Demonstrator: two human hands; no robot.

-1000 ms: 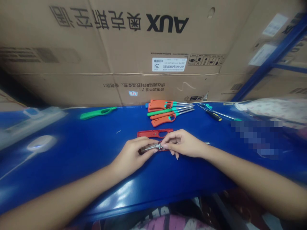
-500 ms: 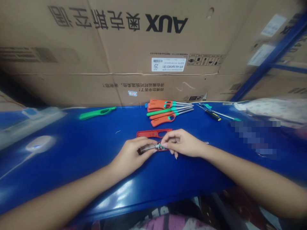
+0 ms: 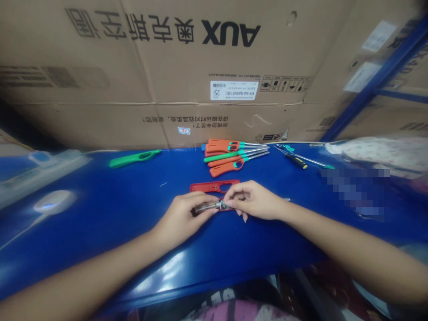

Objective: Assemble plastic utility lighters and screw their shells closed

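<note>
On the blue table, an opened gas lighter (image 3: 219,206) lies between my hands, its red lower casing mostly covered by my fingers. My left hand (image 3: 187,207) is closed around its left end, thumb and fingers on a brownish see-through fuel tank (image 3: 205,206). Fingertips of my right hand (image 3: 252,199) pinch at small metal and green parts beside the tank's right end; the exact piece is hidden. The other red casing half (image 3: 214,186) lies just beyond my hands. A metal tip (image 3: 287,199) shows past my right wrist.
Several orange and green lighters (image 3: 227,158) are piled behind. A green casing (image 3: 133,158) lies at left, a black-and-yellow screwdriver (image 3: 297,161) and a metal lighter tube (image 3: 314,161) at right. Large cardboard boxes (image 3: 167,80) stand along the back edge. A white round device (image 3: 55,202) sits far left.
</note>
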